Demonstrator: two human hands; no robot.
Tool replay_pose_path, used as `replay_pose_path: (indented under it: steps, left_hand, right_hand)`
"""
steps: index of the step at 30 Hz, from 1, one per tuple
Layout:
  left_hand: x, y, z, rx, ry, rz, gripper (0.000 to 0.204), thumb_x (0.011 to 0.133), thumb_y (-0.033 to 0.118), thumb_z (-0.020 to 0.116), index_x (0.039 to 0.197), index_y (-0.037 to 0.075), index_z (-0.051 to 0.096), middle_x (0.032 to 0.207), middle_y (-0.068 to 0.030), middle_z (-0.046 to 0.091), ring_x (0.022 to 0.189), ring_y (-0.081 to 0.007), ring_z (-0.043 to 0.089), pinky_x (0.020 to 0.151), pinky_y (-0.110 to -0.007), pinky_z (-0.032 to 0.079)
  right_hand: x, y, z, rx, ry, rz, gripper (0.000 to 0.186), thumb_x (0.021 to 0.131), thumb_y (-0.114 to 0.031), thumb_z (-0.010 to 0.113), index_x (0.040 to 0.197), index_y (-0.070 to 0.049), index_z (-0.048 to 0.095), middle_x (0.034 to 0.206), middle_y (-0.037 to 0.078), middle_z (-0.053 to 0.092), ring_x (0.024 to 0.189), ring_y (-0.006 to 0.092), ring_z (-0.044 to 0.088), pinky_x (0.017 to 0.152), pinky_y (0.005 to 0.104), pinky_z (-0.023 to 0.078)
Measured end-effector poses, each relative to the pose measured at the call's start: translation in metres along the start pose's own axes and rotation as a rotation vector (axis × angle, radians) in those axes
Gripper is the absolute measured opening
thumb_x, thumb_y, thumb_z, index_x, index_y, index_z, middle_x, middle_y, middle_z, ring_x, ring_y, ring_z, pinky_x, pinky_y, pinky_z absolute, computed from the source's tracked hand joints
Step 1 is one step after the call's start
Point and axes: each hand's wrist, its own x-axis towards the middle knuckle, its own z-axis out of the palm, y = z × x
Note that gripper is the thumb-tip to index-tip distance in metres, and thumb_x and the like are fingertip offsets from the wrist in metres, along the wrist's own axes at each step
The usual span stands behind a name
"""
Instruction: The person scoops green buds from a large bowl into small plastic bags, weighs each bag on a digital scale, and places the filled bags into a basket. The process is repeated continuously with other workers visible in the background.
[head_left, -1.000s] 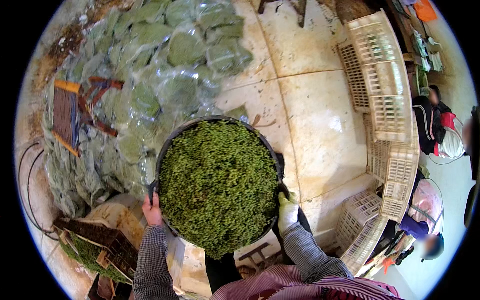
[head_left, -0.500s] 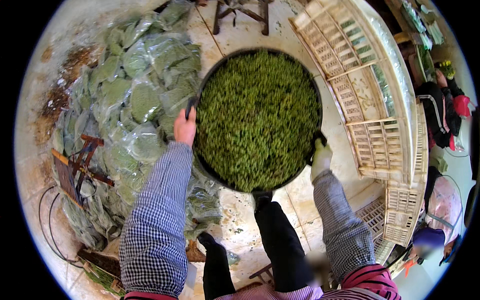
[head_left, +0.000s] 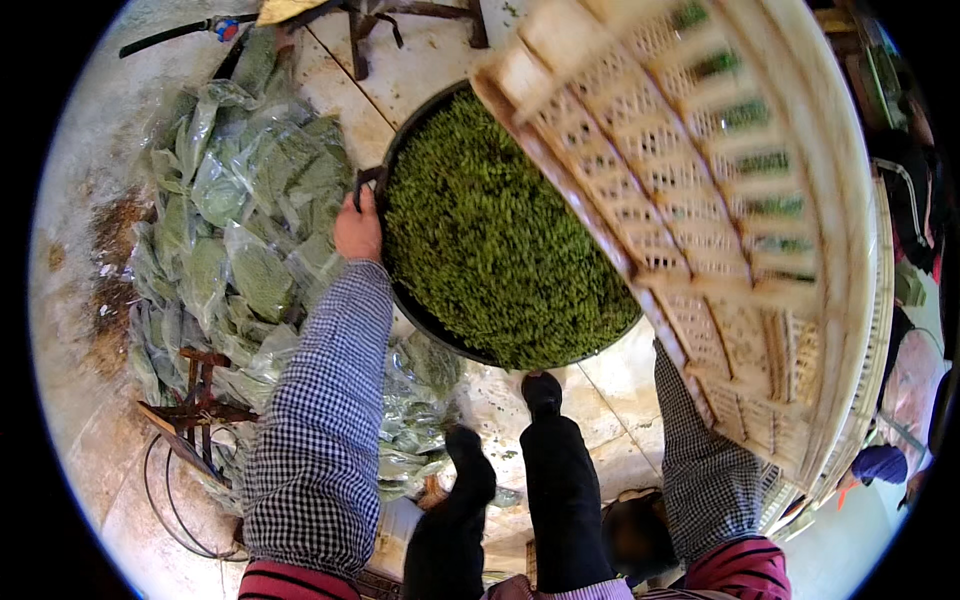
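My left hand (head_left: 356,225) grips the dark handle (head_left: 368,178) on the left side of a large, round black tub (head_left: 418,322). The tub is heaped with small green pellet-like plant matter (head_left: 470,220). A white plastic slatted crate (head_left: 640,130) in the foreground covers the tub's right side. My right forearm (head_left: 700,480) runs up under that crate, so my right hand is hidden. My legs and dark boots (head_left: 543,395) show below the tub.
Clear bags of green material (head_left: 240,260) pile at the left, with a folding wooden stool (head_left: 195,415) and looped hose (head_left: 160,500). A wooden frame (head_left: 415,25) stands beyond the tub. More crates (head_left: 865,330) line the right, with people (head_left: 895,200) partly visible behind.
The tub has moved forward from near my body to beside the crates. The crates loom larger and now hide my right hand and the tub's right side. My left hand stays on the handle.
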Motion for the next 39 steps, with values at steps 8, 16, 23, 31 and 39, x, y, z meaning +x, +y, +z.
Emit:
replay_pose_path:
  steps: [8, 16, 23, 31, 39]
  left_hand:
    - [0.006, -0.01, -0.007, -0.029, -0.146, 0.113, 0.061, 0.098, 0.046, 0.041, 0.126, -0.006, 0.051, 0.108, -0.0284, 0.062, 0.098, -0.0411, 0.061, 0.085, -0.046, 0.047]
    - [0.01, 0.024, -0.036, -0.018, -0.561, -0.098, 0.055, 0.101, 0.037, 0.042, 0.137, -0.004, 0.039, 0.121, -0.0254, 0.057, 0.106, -0.0313, 0.058, 0.091, -0.036, 0.046]
    - [0.01, 0.077, -0.031, -0.061, -0.477, 0.089, 0.05, 0.102, 0.033, 0.037, 0.13, -0.008, 0.042, 0.114, -0.0277, 0.06, 0.103, -0.0398, 0.059, 0.085, -0.043, 0.048]
    - [0.093, 0.154, 0.005, 0.318, -0.604, 0.745, 0.052, 0.099, 0.039, 0.041, 0.135, 0.002, 0.04, 0.106, -0.0277, 0.062, 0.097, -0.0421, 0.061, 0.086, -0.046, 0.047]
    - [0.173, 0.26, -0.155, -0.147, 0.04, 0.837, 0.027, 0.093, 0.021, 0.056, 0.108, 0.0, 0.062, 0.098, -0.0166, 0.061, 0.089, -0.0267, 0.06, 0.085, -0.038, 0.047]
  right_hand:
    - [-0.043, -0.034, 0.027, 0.129, 0.051, 0.122, 0.049, 0.097, -0.034, 0.047, 0.134, -0.002, 0.046, 0.132, 0.013, 0.053, 0.116, 0.0281, 0.053, 0.099, 0.0385, 0.042]
    - [-0.088, -0.06, 0.04, 0.3, 0.141, 0.226, 0.047, 0.098, -0.033, 0.046, 0.133, -0.002, 0.047, 0.132, 0.013, 0.054, 0.116, 0.0278, 0.053, 0.099, 0.0384, 0.042]
    - [-0.111, -0.034, 0.049, 0.495, 0.179, 0.333, 0.046, 0.098, -0.031, 0.046, 0.133, -0.002, 0.047, 0.131, 0.012, 0.054, 0.115, 0.0274, 0.053, 0.1, 0.0383, 0.042]
    - [-0.131, -0.027, 0.074, 0.639, 0.095, 0.434, 0.045, 0.098, -0.03, 0.045, 0.132, -0.002, 0.048, 0.131, 0.012, 0.054, 0.115, 0.027, 0.054, 0.1, 0.0382, 0.042]
    - [-0.15, -0.048, 0.119, 0.803, 0.138, 0.504, 0.043, 0.098, -0.029, 0.044, 0.132, -0.002, 0.049, 0.131, 0.012, 0.055, 0.115, 0.0266, 0.054, 0.1, 0.038, 0.042]
